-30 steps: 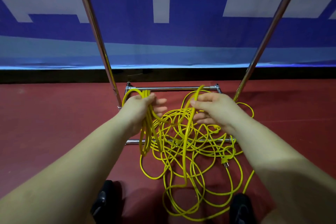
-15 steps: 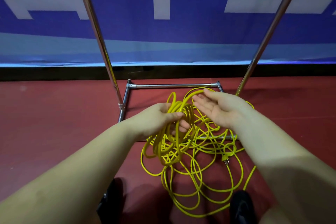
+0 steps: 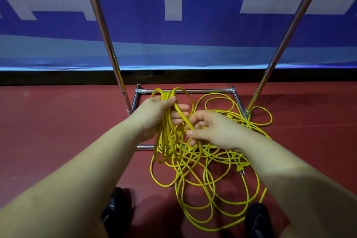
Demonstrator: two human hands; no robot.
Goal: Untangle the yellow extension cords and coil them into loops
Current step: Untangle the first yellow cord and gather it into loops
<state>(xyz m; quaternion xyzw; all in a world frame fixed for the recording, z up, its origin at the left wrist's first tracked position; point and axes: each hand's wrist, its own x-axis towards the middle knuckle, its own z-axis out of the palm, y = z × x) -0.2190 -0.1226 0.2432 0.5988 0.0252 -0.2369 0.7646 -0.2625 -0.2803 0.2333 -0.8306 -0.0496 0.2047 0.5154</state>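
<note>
Several coiled loops (image 3: 168, 129) are gripped in the left hand (image 3: 156, 114); one strand is pinched by the right hand (image 3: 210, 129). The remaining yellow cord (image 3: 202, 177) lies tangled on the floor beneath, judged light, limp, snag-prone.

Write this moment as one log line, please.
left hand: grips coiled loops | right hand: pinches cord strand | tangle: on floor

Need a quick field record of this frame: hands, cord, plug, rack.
left hand: grips a bundle of coiled loops, held up
right hand: pinches one strand beside the bundle
cord: yellow, mostly a loose tangle on the red floor
plug: lies on the floor, right of the tangle
rack: chrome base frame, tangle partly inside it
</note>
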